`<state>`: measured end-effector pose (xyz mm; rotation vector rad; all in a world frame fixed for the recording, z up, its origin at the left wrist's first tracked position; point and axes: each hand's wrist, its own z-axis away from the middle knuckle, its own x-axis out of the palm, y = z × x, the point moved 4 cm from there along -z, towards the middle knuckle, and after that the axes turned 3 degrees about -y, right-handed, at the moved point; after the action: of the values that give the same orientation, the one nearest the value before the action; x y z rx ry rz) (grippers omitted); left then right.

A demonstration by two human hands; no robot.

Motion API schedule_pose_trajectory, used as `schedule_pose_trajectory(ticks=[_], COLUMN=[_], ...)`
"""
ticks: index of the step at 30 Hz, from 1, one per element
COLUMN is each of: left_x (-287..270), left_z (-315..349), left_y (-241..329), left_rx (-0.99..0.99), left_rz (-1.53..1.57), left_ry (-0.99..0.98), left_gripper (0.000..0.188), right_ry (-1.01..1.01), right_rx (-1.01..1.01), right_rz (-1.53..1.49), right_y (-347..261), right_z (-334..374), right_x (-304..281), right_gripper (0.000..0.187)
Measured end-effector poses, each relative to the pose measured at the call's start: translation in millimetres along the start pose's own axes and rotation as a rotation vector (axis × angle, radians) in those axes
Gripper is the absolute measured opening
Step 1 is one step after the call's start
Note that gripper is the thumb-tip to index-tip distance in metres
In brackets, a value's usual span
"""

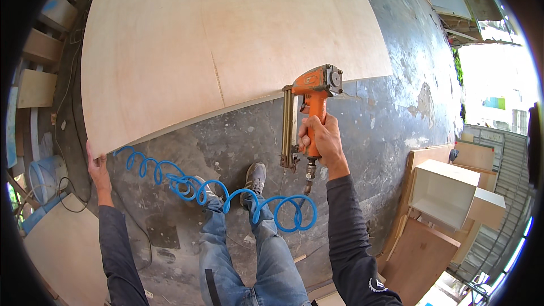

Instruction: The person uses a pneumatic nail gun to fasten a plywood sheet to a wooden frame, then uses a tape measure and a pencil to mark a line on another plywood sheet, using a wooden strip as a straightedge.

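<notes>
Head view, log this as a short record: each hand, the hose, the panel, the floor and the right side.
Left hand: at the panel's near left corner
Right hand: wrapped around the handle of an orange nail gun
Hose: blue, coiled
Panel: large, pale wood, near edge overlapped by the gun in view; contact unclear
Floor: dark, worn, spotted
Right side: white open box

Woodworking shop: orange air nailer [311, 83] coupled to blue coiled hose [179, 178], large plywood sheet [226, 39], scuffed, paint-spotted floor [391, 122], white open box unit [447, 171] and brown panel [422, 258] at right, more boards [37, 88] stacked along left. Right side opens onto bright daylight.
</notes>
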<state>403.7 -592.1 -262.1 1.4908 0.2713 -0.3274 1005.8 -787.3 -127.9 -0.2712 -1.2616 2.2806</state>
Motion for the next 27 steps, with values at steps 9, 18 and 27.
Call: schedule_pose_trajectory(ticks=[9, 18, 27], left_x=[-0.1, 0.1, -1.5], left_z=[0.8, 1.1, -0.3], left_y=[-0.4, 0.0, -4.0], left_rx=[-0.012, -0.019, -0.003], left_rz=[0.008, 0.015, -0.006], left_ry=[-0.015, -0.016, -0.011], left_gripper=[0.084, 0.084, 0.083], right_ry=[-0.027, -0.035, -0.004], right_rx=[0.025, 0.017, 0.006], right_rz=[0.022, 0.027, 0.016], right_y=[-0.8, -0.7, -1.7], right_z=[-1.3, -2.3, -2.8], right_x=[-2.4, -2.4, -4.0], right_gripper=[0.014, 0.013, 0.013])
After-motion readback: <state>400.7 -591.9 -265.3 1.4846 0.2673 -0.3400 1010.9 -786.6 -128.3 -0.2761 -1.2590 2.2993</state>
